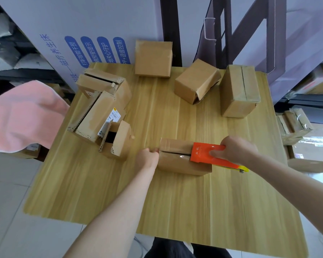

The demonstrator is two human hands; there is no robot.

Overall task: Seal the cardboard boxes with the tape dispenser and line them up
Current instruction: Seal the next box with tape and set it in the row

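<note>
Near the middle of the wooden table, the small cardboard box looks light, stiff and apt to skid, so the left hand clutches its end while the right hand grips the orange tape dispenser on its top seam.

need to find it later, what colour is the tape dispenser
The tape dispenser is orange with a yellow end, head view.

Left hand and right hand curled, arms extended.
</note>
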